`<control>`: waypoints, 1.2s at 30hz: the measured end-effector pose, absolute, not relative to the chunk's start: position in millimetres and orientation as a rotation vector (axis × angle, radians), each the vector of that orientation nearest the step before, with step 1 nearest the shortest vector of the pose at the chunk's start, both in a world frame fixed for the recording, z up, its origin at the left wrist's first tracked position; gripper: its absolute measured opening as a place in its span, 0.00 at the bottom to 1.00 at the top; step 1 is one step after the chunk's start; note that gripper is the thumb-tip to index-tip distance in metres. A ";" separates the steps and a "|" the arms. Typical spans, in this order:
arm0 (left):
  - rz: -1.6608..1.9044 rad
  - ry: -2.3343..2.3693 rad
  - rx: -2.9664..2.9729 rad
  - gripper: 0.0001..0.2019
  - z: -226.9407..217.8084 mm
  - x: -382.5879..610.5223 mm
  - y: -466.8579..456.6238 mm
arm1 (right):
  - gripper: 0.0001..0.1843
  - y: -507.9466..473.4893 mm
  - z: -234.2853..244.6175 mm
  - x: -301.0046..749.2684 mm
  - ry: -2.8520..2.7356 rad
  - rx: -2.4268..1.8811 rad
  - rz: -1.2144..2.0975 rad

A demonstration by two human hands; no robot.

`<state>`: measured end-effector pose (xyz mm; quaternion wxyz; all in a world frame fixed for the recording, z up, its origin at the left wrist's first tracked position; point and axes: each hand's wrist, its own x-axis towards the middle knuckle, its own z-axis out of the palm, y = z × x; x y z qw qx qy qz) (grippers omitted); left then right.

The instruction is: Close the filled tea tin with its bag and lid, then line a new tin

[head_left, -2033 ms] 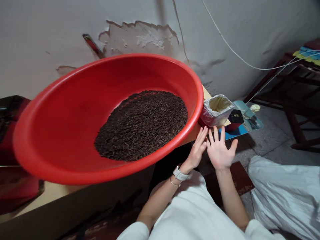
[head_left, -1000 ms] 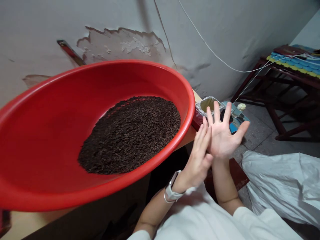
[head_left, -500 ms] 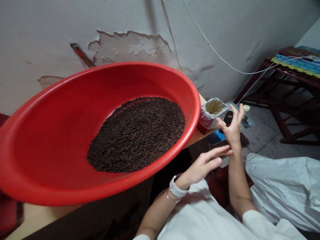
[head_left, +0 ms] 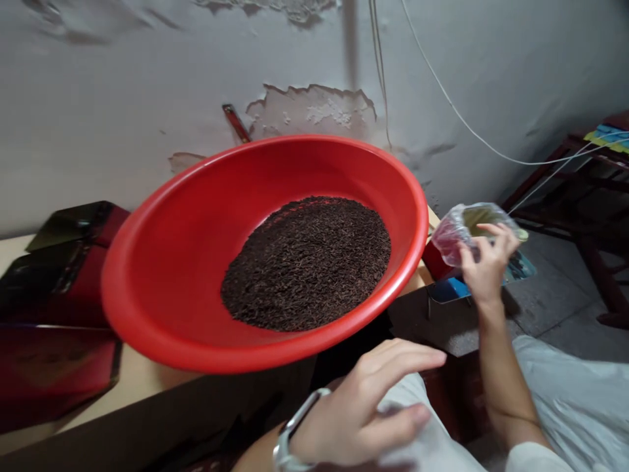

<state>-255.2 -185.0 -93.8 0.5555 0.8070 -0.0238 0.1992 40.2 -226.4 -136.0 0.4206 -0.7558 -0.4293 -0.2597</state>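
A big red plastic basin [head_left: 162, 275] holds a flat heap of dark loose tea leaves [head_left: 307, 262] and rests on the beige table [head_left: 132, 377]. My right hand [head_left: 486, 265] is closed on the rim of a small red container lined with a clear plastic bag [head_left: 455, 233], just right of the basin's edge. My left hand [head_left: 363, 410], with a white watch on its wrist, hovers low over my lap with fingers stretched out and holds nothing.
Dark red boxes [head_left: 54, 262] lie on the table at the left. A blue board [head_left: 452, 288] sits under the container. A dark wooden bench [head_left: 590, 170] stands at the right, white cords run across the peeling wall, and white cloth [head_left: 580, 393] lies at the lower right.
My hands were rubbing together beside the basin; they parted. My right hand reached up and gripped the bag-lined container, and my left hand dropped toward my lap. The view swung left.
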 end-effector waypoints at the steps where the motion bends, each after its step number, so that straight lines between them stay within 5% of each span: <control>1: 0.520 -0.020 1.987 0.25 -85.3 -269.6 -179.1 | 0.06 -232.1 -118.7 35.4 -1.084 -1.836 -0.725; 9: 0.874 0.722 2.617 0.33 -32.6 -290.3 -68.4 | 0.02 -152.8 4.4 -3.4 -1.516 -1.227 -0.983; 16: 1.122 1.205 2.292 0.70 -58.3 -245.9 52.4 | 0.04 27.3 -35.0 -91.5 -1.629 -1.068 -0.467; 22: 1.426 1.287 2.138 0.62 -102.5 -272.7 111.1 | 0.09 51.4 -68.7 -132.7 -1.834 -0.996 -0.047; 28: 1.533 1.198 2.180 0.62 -123.7 -296.5 137.1 | 0.34 82.1 -47.2 -65.3 -1.693 -1.060 0.201; 36: 1.477 0.832 2.345 0.59 -123.6 -292.2 126.6 | 0.44 78.1 -35.1 -13.0 -1.934 -1.097 1.079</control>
